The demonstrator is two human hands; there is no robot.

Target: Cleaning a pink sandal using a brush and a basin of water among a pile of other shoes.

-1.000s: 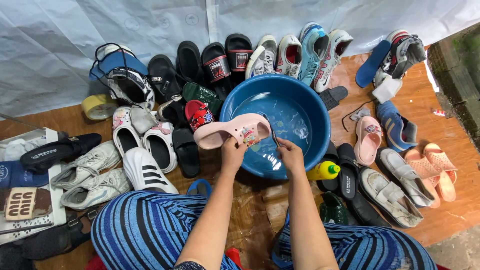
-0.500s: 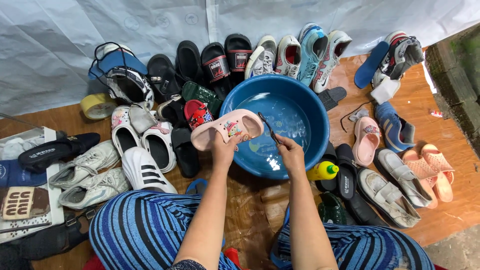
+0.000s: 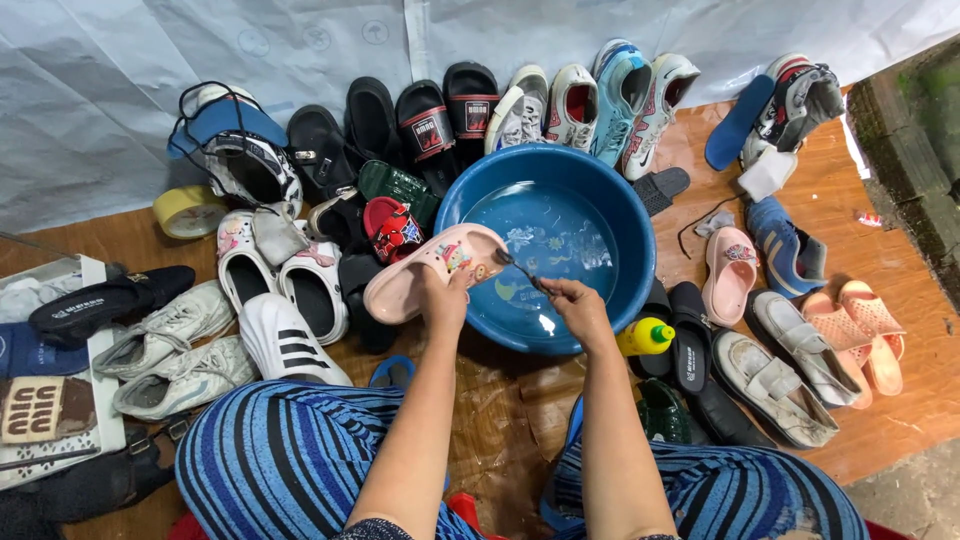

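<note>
My left hand (image 3: 443,299) grips a pale pink slipper (image 3: 430,271) with a cartoon print, holding it level over the near left rim of a blue plastic basin (image 3: 630,245) that has water in it. My right hand (image 3: 577,301) holds a small brush (image 3: 522,270) by its handle, its head pointing at the slipper's toe end over the water. Both forearms reach out from my lap, which is covered by blue striped cloth.
Many shoes, sandals and slippers ring the basin on the wooden floor: black slides (image 3: 425,125) and sneakers (image 3: 625,85) behind, white sneakers (image 3: 285,340) left, pink sandals (image 3: 860,325) right. A yellow bottle (image 3: 645,337) lies by the basin. A tape roll (image 3: 188,211) sits left.
The pink slipper has shifted slightly left and toward me over the basin rim. My right hand has come up from the water's surface, and the brush now points at the slipper's toe.
</note>
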